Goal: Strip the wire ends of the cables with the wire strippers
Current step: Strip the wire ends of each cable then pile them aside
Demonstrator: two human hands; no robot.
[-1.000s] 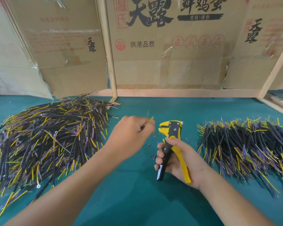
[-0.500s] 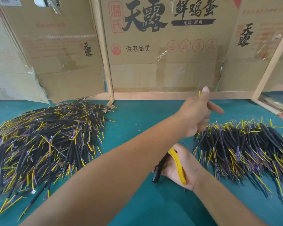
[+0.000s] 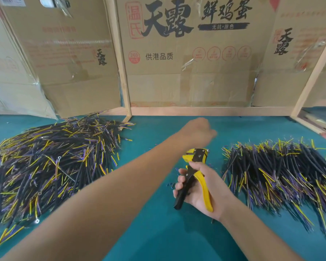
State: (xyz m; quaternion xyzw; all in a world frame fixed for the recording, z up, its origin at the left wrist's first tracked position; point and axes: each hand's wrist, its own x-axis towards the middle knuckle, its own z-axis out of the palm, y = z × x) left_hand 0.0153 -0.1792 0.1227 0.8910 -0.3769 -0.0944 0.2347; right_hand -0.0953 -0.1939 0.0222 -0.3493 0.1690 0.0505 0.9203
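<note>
My right hand grips the handles of the yellow-and-black wire strippers, jaws pointing away from me, above the middle of the green table. My left hand reaches forward over the table just beyond the strippers' jaws. I see it from the back, its fingers loosely curled, and no cable shows in it. A large heap of black cables with yellow and purple wire ends lies to the left. A second, neater pile of cables lies to the right.
Flattened cardboard boxes in a wooden frame wall off the back of the table. Tiny bits of cut insulation are scattered around the strippers.
My left hand held a cable near the strippers, swung out over the right pile, and is now back near the centre with no cable visible. The right hand has stayed put.
</note>
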